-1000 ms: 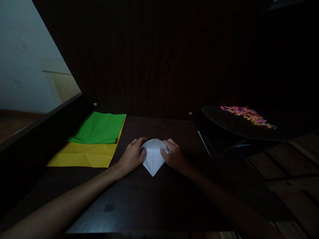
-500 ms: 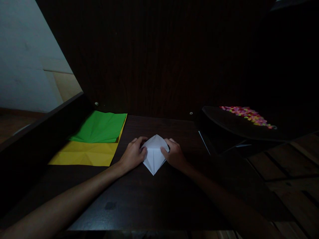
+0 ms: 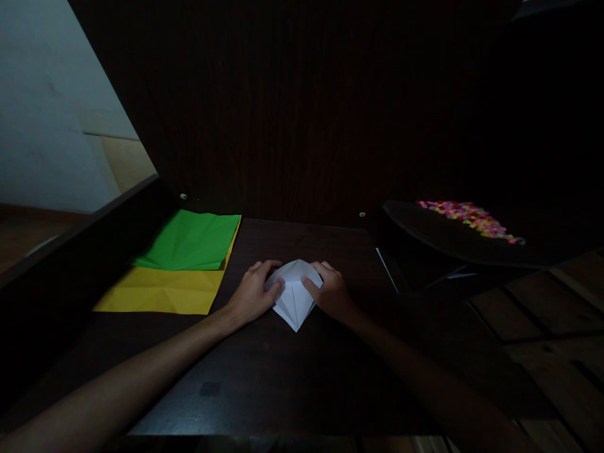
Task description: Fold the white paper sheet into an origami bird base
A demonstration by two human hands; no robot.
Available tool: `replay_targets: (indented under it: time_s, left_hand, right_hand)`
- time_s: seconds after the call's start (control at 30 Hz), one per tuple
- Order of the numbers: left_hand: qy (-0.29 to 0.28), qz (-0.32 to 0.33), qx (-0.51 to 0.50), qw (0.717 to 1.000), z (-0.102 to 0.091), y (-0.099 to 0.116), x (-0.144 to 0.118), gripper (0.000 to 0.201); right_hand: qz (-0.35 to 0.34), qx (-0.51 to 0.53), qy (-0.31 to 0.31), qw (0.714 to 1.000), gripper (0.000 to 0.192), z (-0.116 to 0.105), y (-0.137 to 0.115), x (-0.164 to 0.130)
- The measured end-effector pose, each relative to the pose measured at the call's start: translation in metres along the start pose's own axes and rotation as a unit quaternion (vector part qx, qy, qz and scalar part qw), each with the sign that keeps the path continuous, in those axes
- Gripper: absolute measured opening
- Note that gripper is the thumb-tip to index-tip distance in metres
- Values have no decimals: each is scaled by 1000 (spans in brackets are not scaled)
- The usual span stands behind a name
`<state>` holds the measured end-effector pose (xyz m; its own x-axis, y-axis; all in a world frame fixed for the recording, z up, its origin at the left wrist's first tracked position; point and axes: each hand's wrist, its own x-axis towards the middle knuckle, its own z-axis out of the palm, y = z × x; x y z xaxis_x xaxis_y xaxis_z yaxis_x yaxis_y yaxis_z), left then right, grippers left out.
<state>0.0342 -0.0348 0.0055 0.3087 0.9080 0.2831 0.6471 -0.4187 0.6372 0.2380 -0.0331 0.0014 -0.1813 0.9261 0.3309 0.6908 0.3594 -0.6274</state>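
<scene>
Both hands pinch the white folded paper: left hand on its left edge, right hand on its right. In this dim light uneven pressure could, I think, skew the crease.

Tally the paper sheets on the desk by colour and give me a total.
White folded paper, pressed between the left hand and the right hand: 1
Green sheet, lying on the yellow one: 1
Yellow sheet: 1
Total: 3 sheets. The small coloured bits at far right are too small to count.
</scene>
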Motion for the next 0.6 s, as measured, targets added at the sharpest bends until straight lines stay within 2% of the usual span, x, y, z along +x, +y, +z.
replay_targets:
  time_s: [0.2, 0.43, 0.6]
  left_hand:
    - [-26, 17, -10, 999, -3, 0, -2, 44]
    - [-100, 67, -47, 992, -5, 1, -6, 64]
    - [-115, 77, -59, 989, -6, 1, -6, 71]
  right_hand:
    - [14, 28, 7, 1000, 9, -3, 1, 1]
    - [31, 44, -8, 999, 14, -9, 1, 3]
    - [21, 42, -2, 999, 18, -9, 1, 3]
